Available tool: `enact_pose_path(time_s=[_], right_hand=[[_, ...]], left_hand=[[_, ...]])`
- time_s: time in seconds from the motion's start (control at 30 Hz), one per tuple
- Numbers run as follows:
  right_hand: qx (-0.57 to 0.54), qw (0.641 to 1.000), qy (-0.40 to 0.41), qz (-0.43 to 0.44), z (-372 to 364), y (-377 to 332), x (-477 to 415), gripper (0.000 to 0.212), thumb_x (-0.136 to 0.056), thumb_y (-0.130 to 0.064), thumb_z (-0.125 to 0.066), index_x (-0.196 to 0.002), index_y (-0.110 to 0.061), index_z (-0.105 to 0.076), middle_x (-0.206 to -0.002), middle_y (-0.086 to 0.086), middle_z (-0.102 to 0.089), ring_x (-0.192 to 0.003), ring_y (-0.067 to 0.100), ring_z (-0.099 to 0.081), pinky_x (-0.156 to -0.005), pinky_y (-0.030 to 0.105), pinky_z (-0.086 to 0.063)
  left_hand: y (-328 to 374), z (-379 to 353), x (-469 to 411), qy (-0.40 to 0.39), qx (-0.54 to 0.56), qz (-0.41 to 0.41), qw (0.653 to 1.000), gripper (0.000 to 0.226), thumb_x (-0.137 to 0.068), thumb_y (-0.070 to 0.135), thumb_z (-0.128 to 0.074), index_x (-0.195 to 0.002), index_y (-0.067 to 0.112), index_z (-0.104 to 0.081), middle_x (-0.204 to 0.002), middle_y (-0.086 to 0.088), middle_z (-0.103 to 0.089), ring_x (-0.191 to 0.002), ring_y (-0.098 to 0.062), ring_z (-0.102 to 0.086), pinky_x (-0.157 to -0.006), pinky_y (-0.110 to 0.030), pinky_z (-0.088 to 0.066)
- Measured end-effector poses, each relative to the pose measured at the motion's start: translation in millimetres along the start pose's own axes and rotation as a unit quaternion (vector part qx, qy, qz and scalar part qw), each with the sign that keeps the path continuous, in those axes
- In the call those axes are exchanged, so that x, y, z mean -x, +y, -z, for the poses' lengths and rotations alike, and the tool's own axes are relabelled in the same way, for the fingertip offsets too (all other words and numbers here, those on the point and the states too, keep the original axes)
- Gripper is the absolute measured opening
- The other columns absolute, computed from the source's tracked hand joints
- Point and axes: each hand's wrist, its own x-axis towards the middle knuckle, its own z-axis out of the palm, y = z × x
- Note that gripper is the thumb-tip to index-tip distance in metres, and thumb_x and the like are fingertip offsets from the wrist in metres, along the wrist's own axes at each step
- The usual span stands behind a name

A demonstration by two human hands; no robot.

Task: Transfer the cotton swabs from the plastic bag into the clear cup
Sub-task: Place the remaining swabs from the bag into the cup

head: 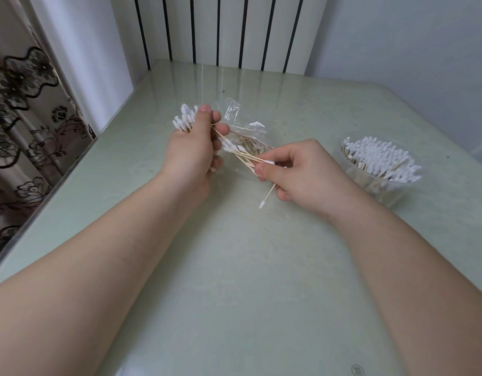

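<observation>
Our right hand point(302, 175), 3 o'clock of centre, fingers curled, pinches a few cotton swabs point(246, 156) | left hand point(189, 150) at 10 o'clock grips a swab bundle point(183, 120) | plastic bag point(244, 126) at 12, sticks showing inside | clear cup point(383, 194), far 3 o'clock on table point(261, 267), packed with swabs.

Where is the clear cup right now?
In the head view, the clear plastic cup, full of white-tipped wooden cotton swabs, stands on the pale green table at the right, beside the right hand.
</observation>
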Motion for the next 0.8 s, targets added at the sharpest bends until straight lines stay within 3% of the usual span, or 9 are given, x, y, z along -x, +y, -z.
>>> enact_pose_path(time_s=[0.13,0.3,0.43,0.53,0.63,0.8], right_hand=[[-0.014,1.0,0.025,-0.008,1.0,0.3,-1.7,0.008,-0.092,-0.013,-0.069,-0.087,-0.011,-0.075,-0.076,0.021,-0.063,-0.044,0.015,-0.042,-0.054,0.029,-0.034],[-0.056,0.997,0.045,-0.02,1.5,0.8,-3.8,0.01,-0.092,-0.01,-0.068,-0.095,-0.015,-0.077,-0.068,-0.003,-0.066,-0.044,0.014,-0.039,-0.049,0.026,-0.031],[-0.085,0.995,0.053,-0.004,1.0,-0.8,-3.0,0.013,-0.093,-0.007,-0.068,-0.094,-0.015,-0.077,-0.069,0.001,-0.065,-0.044,0.011,-0.038,-0.044,0.022,-0.034],[-0.124,0.991,0.057,0.007,1.1,-1.7,-3.0,0.015,-0.093,-0.004,-0.066,-0.102,-0.01,-0.076,-0.066,0.0,-0.062,-0.045,0.012,-0.036,-0.043,0.021,-0.031],[-0.163,0.985,0.059,0.019,0.0,-3.4,-2.9,0.015,-0.094,-0.002,-0.065,-0.097,-0.012,-0.076,-0.063,-0.001,-0.061,-0.047,0.013,-0.035,-0.042,0.022,-0.029],[-0.182,0.982,0.045,0.028,-3.2,-3.8,-3.0,0.015,-0.093,-0.003,-0.066,-0.095,-0.013,-0.077,-0.069,0.004,-0.062,-0.051,0.015,-0.035,-0.041,0.022,-0.029]], left_hand=[[0.6,2.0,-3.7,0.072,-0.024,-0.028,0.997,0.029,-0.106,0.038,-0.047,-0.084,0.025,-0.06,-0.059,0.006,-0.044,-0.051,-0.011,-0.042,-0.049,-0.023,-0.036],[-0.1,0.0,-2.3,0.028,-0.012,0.001,1.0,0.024,-0.103,0.037,-0.051,-0.088,0.021,-0.06,-0.051,0.01,-0.041,-0.05,-0.009,-0.047,-0.057,-0.027,-0.05],[-2.5,-1.6,1.4,-0.016,-0.091,0.004,0.996,0.035,-0.094,0.053,-0.063,-0.093,0.018,-0.058,-0.053,0.01,-0.033,-0.045,-0.012,-0.034,-0.045,-0.022,-0.035],[-3.9,-1.3,3.5,-0.048,-0.103,-0.009,0.993,0.045,-0.088,0.06,-0.068,-0.099,0.02,-0.051,-0.054,0.007,-0.026,-0.046,-0.014,-0.025,-0.045,-0.025,-0.025],[-2.2,-1.4,6.3,-0.092,-0.099,-0.014,0.991,0.05,-0.081,0.065,-0.068,-0.103,0.023,-0.053,-0.057,0.006,-0.023,-0.048,-0.014,-0.021,-0.046,-0.026,-0.021],[-4.3,-5.7,13.7,-0.139,-0.11,-0.033,0.984,0.033,-0.098,0.048,-0.062,-0.086,0.017,-0.064,-0.051,0.01,-0.029,-0.045,-0.011,-0.023,-0.045,-0.023,-0.023]])
